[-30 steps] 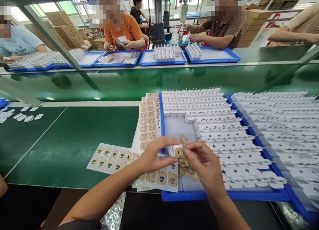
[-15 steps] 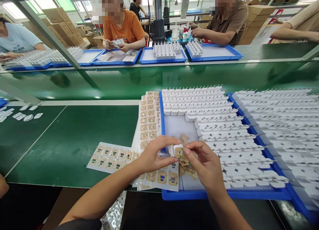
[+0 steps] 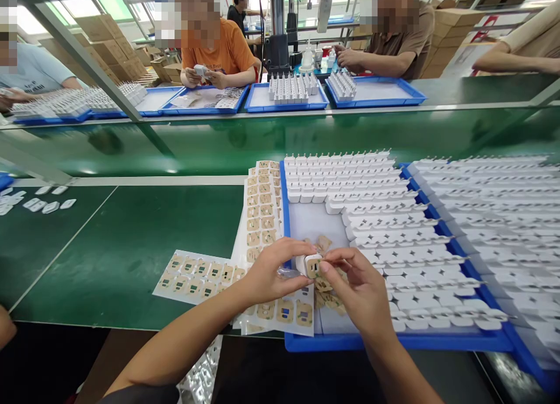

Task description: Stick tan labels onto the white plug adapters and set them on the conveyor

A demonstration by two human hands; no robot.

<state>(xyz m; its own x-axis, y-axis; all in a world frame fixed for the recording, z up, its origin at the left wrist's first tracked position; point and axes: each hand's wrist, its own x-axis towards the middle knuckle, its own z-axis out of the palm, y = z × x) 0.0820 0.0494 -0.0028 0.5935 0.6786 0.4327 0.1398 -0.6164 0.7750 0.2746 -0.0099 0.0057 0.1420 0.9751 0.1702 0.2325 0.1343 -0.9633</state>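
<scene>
Just above the near rim of the blue tray (image 3: 394,341), the left hand (image 3: 266,275) pinches a white charger (image 3: 310,265) between thumb and fingers. The right hand (image 3: 361,293) touches the charger's tan label face with its fingertips drawn together. Left of the tray lie label sheets (image 3: 196,275) on the green table (image 3: 109,246); white chargers (image 3: 394,217) fill the tray's far side.

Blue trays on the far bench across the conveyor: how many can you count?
4: far-left tray, tray before the orange shirt, middle tray, right tray. More may be hidden.
</scene>
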